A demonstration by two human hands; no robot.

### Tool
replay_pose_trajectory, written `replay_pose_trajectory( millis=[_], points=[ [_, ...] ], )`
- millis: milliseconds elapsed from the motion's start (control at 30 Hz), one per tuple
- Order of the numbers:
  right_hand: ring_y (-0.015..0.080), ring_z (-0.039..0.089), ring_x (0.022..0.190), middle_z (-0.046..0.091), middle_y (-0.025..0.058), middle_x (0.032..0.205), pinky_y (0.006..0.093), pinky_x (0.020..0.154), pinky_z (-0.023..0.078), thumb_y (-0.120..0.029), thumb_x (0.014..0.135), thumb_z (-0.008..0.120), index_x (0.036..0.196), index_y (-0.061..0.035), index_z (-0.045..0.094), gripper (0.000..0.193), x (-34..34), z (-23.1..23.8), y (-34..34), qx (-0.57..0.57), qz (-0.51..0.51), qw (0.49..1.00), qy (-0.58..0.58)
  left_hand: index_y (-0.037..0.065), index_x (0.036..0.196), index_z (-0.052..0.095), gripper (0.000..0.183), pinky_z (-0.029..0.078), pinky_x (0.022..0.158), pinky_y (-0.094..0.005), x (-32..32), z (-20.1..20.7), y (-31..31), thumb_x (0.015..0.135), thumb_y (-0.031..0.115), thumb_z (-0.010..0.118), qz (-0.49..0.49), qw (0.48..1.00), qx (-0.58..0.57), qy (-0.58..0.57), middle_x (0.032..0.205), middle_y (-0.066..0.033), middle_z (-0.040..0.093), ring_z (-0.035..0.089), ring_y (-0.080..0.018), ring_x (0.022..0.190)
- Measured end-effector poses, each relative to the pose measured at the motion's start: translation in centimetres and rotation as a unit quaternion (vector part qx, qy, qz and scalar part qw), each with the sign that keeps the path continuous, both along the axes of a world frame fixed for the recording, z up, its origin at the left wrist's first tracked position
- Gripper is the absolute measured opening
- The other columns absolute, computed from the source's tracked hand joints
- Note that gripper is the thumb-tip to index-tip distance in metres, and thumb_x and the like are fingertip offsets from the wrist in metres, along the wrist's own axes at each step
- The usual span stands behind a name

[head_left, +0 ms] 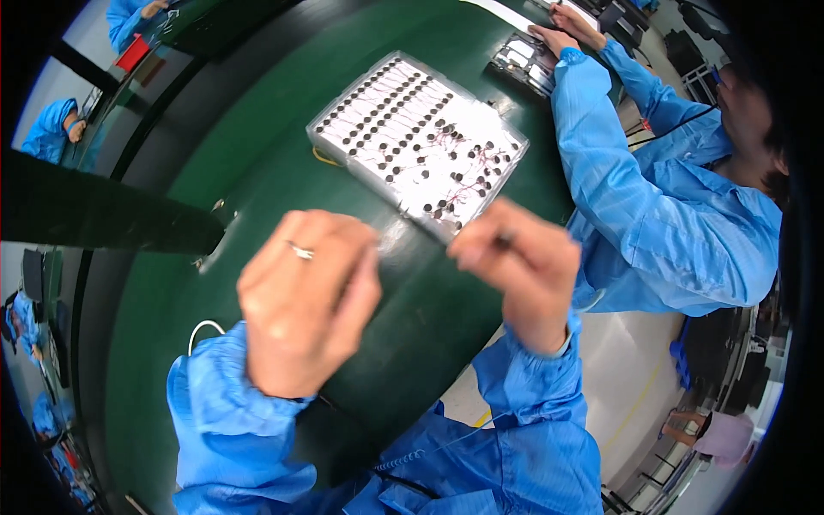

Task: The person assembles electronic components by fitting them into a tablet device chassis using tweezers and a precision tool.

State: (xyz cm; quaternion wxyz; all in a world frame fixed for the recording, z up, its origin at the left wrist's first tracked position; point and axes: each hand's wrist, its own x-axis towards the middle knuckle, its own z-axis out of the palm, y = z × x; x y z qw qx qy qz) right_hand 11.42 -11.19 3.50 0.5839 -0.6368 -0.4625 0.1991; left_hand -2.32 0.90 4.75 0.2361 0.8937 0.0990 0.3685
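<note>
Going from left to right, we are seeing a white cable loop (pixel 204 326) lying beside our left cuff at the lower left, where a sweeping sleeve could be snagging it. In the upper centre, the clear tray (pixel 470 114) is resting on the green counter (pixel 266 154), carrying black discs (pixel 353 152) in rows on its left and in a loose jumble on its right; thin wires there could be tangling, so lifting one disc could be dragging others. A bump at the tray's lower corner, or from the co-worker's sleeve (pixel 609 163) at upper right, could be scattering them. As for pose, our left hand (pixel 309 283) is hanging left of centre, back upward, curling inward; its fingertips are hiding, so we cannot tell whether it is grasping anything. Our right hand (pixel 519 266) is bending left just below that corner, apparently pinching a small dark piece (pixel 505 241), too blurred to identify.
</note>
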Motion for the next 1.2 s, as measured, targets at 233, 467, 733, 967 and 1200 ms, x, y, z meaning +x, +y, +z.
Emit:
replay_pose_trajectory(
  millis=[233, 467, 733, 967, 1200],
  points=[
    [0.0108, 0.050, 0.051, 0.054, 0.0077, 0.052, 0.0230, 0.049, 0.036, -0.007, 0.069, 0.049, 0.069, 0.0057, 0.059, 0.016, 14.1, -5.1, 1.1, -0.050, -0.335, 0.941, -0.015, -0.002, 0.071, 0.053, 0.009, 0.041, 0.056, -0.0341, -1.1, -3.9, 1.3, 0.065, -0.007, 0.057, 0.030, 0.975, -0.116, 0.189, 0.066, -0.0129, 0.051, 0.050, -0.0292, 0.062],
    [0.0190, 0.055, 0.055, 0.056, 0.0139, 0.056, 0.0298, 0.053, 0.040, -0.012, 0.070, 0.054, 0.073, 0.0048, 0.059, 0.018, 17.1, -8.9, 2.2, -0.199, -0.390, 0.892, -0.117, -0.004, 0.073, 0.056, 0.007, 0.040, 0.056, -0.0331, -1.3, -6.9, 2.1, 0.067, -0.002, 0.058, 0.023, 0.955, -0.142, 0.258, 0.066, -0.0128, 0.052, 0.051, -0.0271, 0.062],
    [0.0310, 0.054, 0.061, 0.056, 0.0180, 0.070, 0.0334, 0.056, 0.042, -0.006, 0.073, 0.056, 0.078, 0.0035, 0.058, 0.011, 10.5, -4.2, 1.0, -0.031, -0.317, 0.927, -0.198, -0.005, 0.076, 0.055, 0.008, 0.041, 0.063, -0.0365, -1.0, -6.1, 2.0, 0.069, -0.006, 0.055, 0.030, 0.965, -0.111, 0.237, 0.070, -0.0155, 0.050, 0.049, -0.0326, 0.066],
    [0.0306, 0.054, 0.063, 0.050, 0.0126, 0.068, 0.0384, 0.055, 0.042, -0.009, 0.065, 0.062, 0.073, -0.0004, 0.058, 0.012, 9.8, -5.5, 0.7, -0.208, -0.147, 0.899, -0.357, -0.004, 0.079, 0.056, 0.013, 0.040, 0.059, -0.0334, 0.8, -3.6, 0.8, 0.067, -0.008, 0.056, -0.001, 0.977, -0.069, 0.200, 0.069, -0.0129, 0.049, 0.048, -0.0284, 0.063],
    [0.0288, 0.053, 0.059, 0.051, 0.0138, 0.067, 0.0362, 0.053, 0.041, -0.006, 0.065, 0.060, 0.071, 0.0001, 0.058, 0.009, 9.6, -7.1, 1.6, -0.136, -0.144, 0.932, -0.303, -0.001, 0.081, 0.057, 0.016, 0.040, 0.058, -0.0337, 1.4, -3.5, 0.1, 0.065, -0.002, 0.060, -0.021, 0.984, -0.058, 0.166, 0.074, -0.0099, 0.052, 0.049, -0.0259, 0.065]
  ],
)
